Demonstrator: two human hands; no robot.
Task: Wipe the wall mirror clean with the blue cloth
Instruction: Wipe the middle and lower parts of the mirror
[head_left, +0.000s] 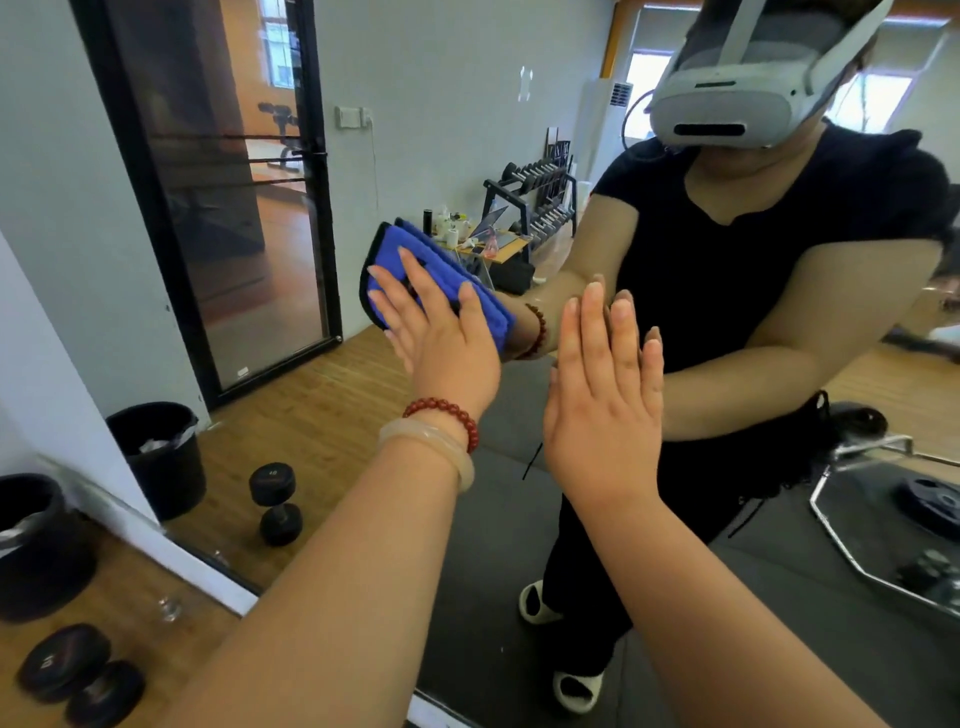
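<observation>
The wall mirror (441, 130) fills most of the view and reflects me and the room behind. A folded blue cloth (415, 260) with a dark edge lies flat against the glass. My left hand (436, 332) presses it there with straight, spread fingers; a red bead bracelet and a pale bangle sit on that wrist. My right hand (605, 400) is flat against the mirror to the right of the cloth, fingers straight and together, holding nothing. Its reflection meets it fingertip to fingertip.
A black bin (31, 540) stands on the wooden floor at the lower left, with black dumbbells (78, 670) near it. The mirror's bottom edge runs diagonally along a white skirting (208, 566). The reflection shows a dumbbell rack, a cluttered table and a glass door.
</observation>
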